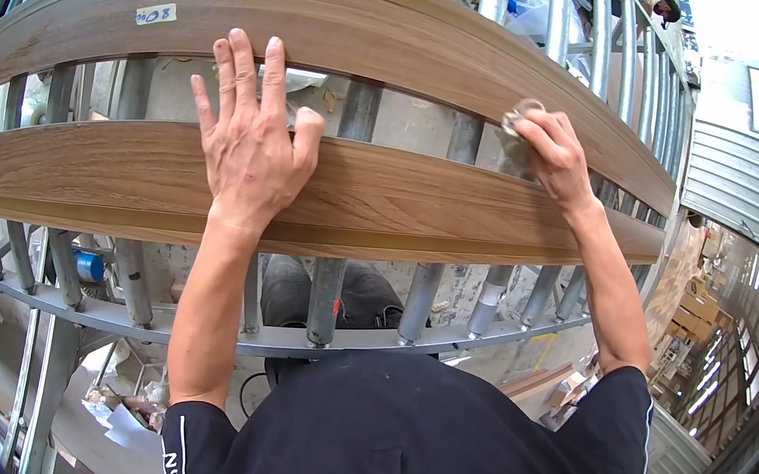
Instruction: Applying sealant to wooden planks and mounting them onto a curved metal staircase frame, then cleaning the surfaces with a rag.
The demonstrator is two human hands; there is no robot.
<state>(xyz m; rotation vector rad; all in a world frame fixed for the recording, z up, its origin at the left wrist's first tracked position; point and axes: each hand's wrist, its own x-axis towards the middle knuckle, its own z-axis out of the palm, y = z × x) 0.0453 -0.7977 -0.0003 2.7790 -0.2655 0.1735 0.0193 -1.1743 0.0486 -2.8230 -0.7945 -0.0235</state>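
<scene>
Two long brown wood-grain boards lie side by side across a metal roller conveyor, a gap between them. My left hand rests on the nearer board, its fingers stretched out over the gap toward the farther board. On the right, my right hand pinches a crumpled greyish rag by the near edge of the farther board. Part of the rag is smeared by motion and partly hidden by the fingers. A small pale label with handwriting sits on the farther board.
Metal rollers run beneath the boards, held by a curved-looking side rail close to my body. Clear plastic sheeting lies beyond them. Cardboard boxes stand at the far right, and a blue round object is below at left.
</scene>
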